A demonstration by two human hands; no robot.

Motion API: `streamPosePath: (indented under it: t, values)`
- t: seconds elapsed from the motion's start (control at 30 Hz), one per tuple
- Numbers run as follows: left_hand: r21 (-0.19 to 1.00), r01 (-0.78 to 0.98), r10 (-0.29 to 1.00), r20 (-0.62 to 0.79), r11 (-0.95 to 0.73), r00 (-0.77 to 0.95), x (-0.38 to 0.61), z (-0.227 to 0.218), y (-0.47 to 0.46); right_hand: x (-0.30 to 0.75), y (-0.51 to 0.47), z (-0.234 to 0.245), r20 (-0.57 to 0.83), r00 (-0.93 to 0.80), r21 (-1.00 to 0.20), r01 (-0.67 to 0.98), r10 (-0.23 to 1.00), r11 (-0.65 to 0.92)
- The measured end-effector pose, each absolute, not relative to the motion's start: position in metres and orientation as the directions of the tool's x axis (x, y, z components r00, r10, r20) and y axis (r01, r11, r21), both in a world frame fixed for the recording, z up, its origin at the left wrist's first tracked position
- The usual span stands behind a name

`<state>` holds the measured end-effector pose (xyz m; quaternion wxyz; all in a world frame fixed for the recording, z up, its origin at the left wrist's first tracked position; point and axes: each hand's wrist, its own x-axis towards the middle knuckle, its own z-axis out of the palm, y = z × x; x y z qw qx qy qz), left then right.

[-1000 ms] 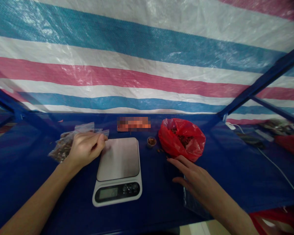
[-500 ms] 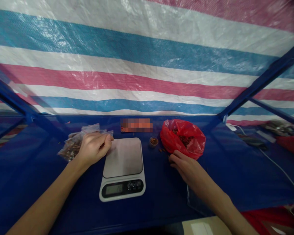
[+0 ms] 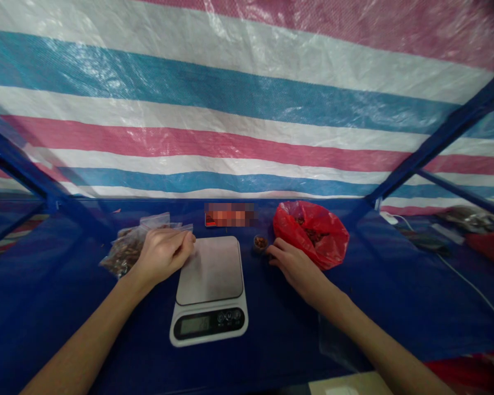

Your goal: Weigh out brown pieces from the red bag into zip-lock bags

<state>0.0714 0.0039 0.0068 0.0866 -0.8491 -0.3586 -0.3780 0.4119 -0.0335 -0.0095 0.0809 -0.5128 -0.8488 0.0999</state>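
A white kitchen scale (image 3: 209,291) with a steel platform sits on the blue table (image 3: 66,307) in front of me. My left hand (image 3: 164,253) rests at the scale's left edge, fingers curled loosely, beside a pile of clear bags of brown bits (image 3: 125,249); whether it grips a bag I cannot tell. My right hand (image 3: 292,263) lies with fingers bent next to a small cup of brown pieces (image 3: 260,242). A red plastic bag (image 3: 313,233) with dark contents stands open just right of that hand.
A striped red, white and blue tarp (image 3: 247,120) hangs behind the table. Blue metal frame bars (image 3: 432,148) run along both sides. A white cable (image 3: 469,285) and dark items lie at the far right. An empty clear bag (image 3: 333,345) lies near the front edge.
My right hand has slid forward and left, from the table in front of the red bag to beside the small cup, its fingers curling. The left hand has stayed put.
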Motion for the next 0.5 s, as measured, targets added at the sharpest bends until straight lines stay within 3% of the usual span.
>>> streamPosePath:
  t: [0.33, 0.5]
  values:
    - [0.122, 0.674, 0.550, 0.691, -0.729, 0.470, 0.071, 0.007, 0.004, 0.418, -0.029, 0.001, 0.069, -0.450, -0.401, 0.805, 0.890, 0.438]
    - [0.135, 0.668, 0.553, 0.690, -0.732, 0.466, 0.071, 0.007, 0.004, 0.423, -0.018, 0.010, 0.147, -0.482, -0.388, 0.775, 0.864, 0.498]
